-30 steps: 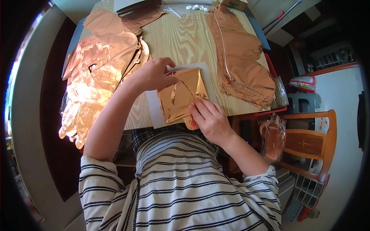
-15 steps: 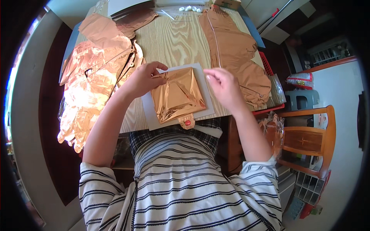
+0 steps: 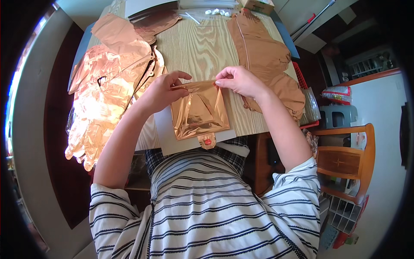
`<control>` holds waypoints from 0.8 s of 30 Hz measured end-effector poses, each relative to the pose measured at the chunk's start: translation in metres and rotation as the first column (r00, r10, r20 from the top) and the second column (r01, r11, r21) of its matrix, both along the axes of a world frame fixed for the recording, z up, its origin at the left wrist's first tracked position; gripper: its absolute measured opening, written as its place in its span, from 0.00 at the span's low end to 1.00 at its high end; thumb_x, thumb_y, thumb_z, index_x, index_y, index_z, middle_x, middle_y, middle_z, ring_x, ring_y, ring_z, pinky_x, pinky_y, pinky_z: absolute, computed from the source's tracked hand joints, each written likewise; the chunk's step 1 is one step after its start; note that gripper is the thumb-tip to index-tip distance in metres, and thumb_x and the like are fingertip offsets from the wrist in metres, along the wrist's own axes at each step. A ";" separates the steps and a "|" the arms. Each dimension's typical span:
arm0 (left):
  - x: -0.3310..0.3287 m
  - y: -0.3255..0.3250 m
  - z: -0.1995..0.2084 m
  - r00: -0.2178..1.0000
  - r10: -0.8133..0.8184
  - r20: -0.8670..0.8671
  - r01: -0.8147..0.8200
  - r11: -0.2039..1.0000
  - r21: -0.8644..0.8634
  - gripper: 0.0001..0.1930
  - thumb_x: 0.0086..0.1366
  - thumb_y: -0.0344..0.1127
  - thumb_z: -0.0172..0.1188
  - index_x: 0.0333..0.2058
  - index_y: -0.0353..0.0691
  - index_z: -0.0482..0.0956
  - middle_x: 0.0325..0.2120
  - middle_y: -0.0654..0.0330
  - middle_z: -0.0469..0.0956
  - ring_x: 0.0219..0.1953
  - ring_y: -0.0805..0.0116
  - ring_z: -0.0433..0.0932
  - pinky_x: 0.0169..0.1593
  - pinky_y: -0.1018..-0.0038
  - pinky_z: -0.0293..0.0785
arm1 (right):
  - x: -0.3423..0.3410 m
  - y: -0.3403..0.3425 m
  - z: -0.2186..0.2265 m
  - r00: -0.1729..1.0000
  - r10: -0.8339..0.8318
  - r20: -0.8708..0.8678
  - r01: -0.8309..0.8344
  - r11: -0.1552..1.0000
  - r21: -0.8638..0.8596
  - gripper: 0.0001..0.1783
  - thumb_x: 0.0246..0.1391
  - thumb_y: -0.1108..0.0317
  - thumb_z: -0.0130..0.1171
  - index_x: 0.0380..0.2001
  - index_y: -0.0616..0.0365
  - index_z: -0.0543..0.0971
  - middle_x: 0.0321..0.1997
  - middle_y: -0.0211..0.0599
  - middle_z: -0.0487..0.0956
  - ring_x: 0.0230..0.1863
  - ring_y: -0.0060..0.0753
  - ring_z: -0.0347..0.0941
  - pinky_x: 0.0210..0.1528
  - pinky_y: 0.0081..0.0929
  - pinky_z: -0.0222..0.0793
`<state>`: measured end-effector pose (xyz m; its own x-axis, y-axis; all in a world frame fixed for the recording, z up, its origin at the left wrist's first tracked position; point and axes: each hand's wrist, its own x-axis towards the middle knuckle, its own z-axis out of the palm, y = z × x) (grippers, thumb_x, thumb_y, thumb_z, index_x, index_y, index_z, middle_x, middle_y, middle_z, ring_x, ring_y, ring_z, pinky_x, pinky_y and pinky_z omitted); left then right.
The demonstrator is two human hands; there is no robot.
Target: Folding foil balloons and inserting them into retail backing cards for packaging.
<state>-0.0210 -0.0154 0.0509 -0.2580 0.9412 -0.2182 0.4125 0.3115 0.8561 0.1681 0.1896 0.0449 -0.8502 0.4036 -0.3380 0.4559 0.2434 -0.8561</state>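
Pinching seen in head view — upper right corner of foil square [image 3: 200, 114] held between thumb and fingertips of right hand [image 3: 241, 82]. Left hand [image 3: 164, 90] half curled at upper left corner, thumb and forefinger parted; whether foil is gripped there cannot be told. Square laid over pale card [image 3: 163, 136], at front of table [image 3: 196, 47]. Square shape judged mostly reached; tab [image 3: 207, 141] left sticking out below, creases not flattened. Foil pile [image 3: 110, 77] at left not folded into squares — its turn cannot be judged.
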 end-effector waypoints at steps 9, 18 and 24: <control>-0.005 -0.003 -0.009 1.000 0.002 0.026 -0.002 1.000 0.014 0.22 0.65 0.32 0.66 0.58 0.38 0.76 0.31 0.65 0.78 0.30 0.79 0.75 0.35 0.78 0.73 | -0.005 0.005 -0.005 1.000 0.025 0.014 -0.024 0.994 -0.103 0.12 0.58 0.63 0.68 0.37 0.62 0.83 0.33 0.30 0.82 0.32 0.20 0.73 0.36 0.22 0.69; -0.002 -0.005 0.000 1.000 0.023 0.006 -0.022 0.999 -0.026 0.22 0.65 0.32 0.66 0.57 0.37 0.75 0.28 0.64 0.77 0.27 0.79 0.74 0.32 0.77 0.72 | -0.003 0.001 -0.001 0.993 0.067 0.095 -0.049 0.982 -0.184 0.10 0.63 0.63 0.65 0.37 0.59 0.81 0.26 0.23 0.75 0.18 0.10 0.59 0.19 0.14 0.53; -0.002 -0.010 0.001 0.999 0.038 -0.004 -0.038 0.999 -0.008 0.23 0.65 0.32 0.66 0.58 0.38 0.74 0.28 0.64 0.77 0.27 0.79 0.73 0.32 0.77 0.72 | -0.005 -0.002 -0.001 0.992 0.027 0.123 0.003 0.973 -0.232 0.09 0.64 0.64 0.63 0.37 0.59 0.81 0.25 0.25 0.76 0.16 0.09 0.59 0.17 0.14 0.54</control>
